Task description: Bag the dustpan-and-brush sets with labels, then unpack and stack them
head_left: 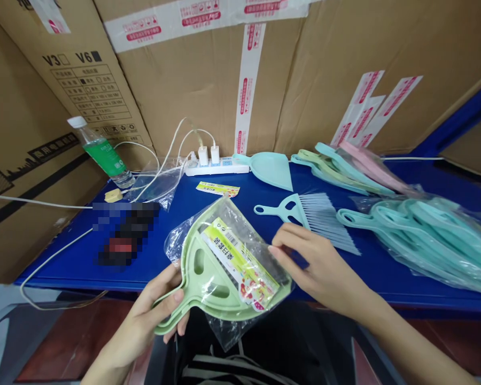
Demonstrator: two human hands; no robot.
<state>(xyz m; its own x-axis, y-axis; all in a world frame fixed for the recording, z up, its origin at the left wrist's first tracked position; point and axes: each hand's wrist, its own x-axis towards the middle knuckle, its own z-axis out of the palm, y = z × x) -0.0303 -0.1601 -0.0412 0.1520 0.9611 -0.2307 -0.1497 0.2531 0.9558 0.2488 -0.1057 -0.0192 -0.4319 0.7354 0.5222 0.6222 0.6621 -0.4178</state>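
A pale green dustpan and brush set (190,291) is tilted in front of me in a clear plastic bag (228,329). My left hand (162,305) is closed round its handle end, thumb on top. Inside the bag, a yellow-green printed label card (240,262) lies over the set. At the bag's right edge my right hand (315,262) pinches the plastic film between thumb and forefinger; its other fingers are curled. Just beyond that hand, an unwrapped light blue hand brush (294,211) lies with its bristles to the right.
A light blue dustpan (272,167) and another label card (218,189) lie farther back. Bagged sets (417,230) are piled at right, with more (344,171) behind. A power strip (218,167), white cables, and a leaning bottle (104,155) stand against cardboard boxes (200,85).
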